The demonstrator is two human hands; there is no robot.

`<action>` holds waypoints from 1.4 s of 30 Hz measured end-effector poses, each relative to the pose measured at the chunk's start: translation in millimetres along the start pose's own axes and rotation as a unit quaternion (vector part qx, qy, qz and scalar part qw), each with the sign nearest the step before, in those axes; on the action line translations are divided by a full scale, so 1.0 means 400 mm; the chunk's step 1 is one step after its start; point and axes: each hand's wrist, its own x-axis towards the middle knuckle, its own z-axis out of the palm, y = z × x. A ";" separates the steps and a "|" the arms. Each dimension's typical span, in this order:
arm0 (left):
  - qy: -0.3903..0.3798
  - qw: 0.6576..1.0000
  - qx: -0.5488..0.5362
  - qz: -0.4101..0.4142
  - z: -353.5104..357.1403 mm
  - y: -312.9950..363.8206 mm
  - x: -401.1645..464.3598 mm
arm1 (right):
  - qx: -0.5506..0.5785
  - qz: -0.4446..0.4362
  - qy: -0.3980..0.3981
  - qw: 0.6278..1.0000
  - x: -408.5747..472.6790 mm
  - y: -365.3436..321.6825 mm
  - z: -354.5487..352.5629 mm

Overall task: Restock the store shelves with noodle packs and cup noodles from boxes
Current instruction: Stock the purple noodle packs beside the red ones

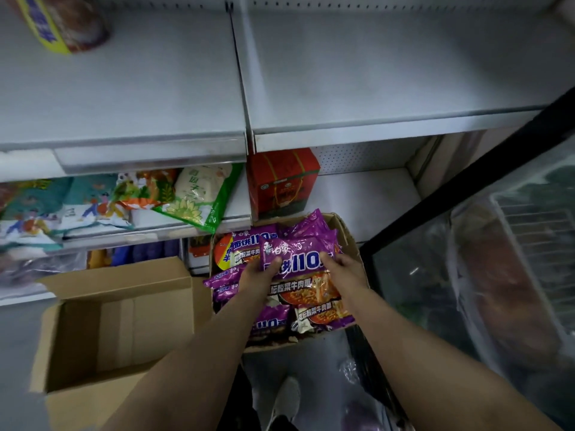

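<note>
The person stands over a brown cardboard box that is full of purple noodle packs. The box sits on the floor just under the lowest shelf, beside a dark glass-fronted cabinet on the right.

Both hands are inside the box and hold one purple noodle pack a little above the others. The left hand grips the left edge of the pack; its thumb lies on the front of the pack, and the other fingers are hidden behind it. The right hand grips the right edge in the same way, thumb on the front, the other fingers curled around the side.

To the left of the full box stands a second cardboard box, open, with only bare cardboard showing inside.

Above, two wide white shelves are bare across most of the surface. On the far upper left corner lies one package with a yellow band, blurred. On the shelf below there are colourful bags on the left side and a red carton near the middle.
</note>
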 end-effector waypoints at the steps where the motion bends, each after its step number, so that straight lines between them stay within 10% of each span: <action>1: 0.013 1.000 -0.013 0.019 -0.004 0.002 -0.019 | 0.012 -0.009 -0.002 1.000 -0.022 -0.009 -0.004; 20: 0.240 0.910 -0.025 0.336 -0.129 0.271 -0.452 | 0.037 -0.302 0.018 0.952 -0.399 -0.295 0.020; 31: 0.386 0.795 0.077 0.462 -0.222 0.426 -0.647 | 0.018 -0.489 0.002 0.872 -0.598 -0.454 0.007; 42: 0.357 0.762 0.043 0.539 -0.224 0.494 -0.759 | 0.137 -0.500 -0.128 0.845 -0.710 -0.578 -0.074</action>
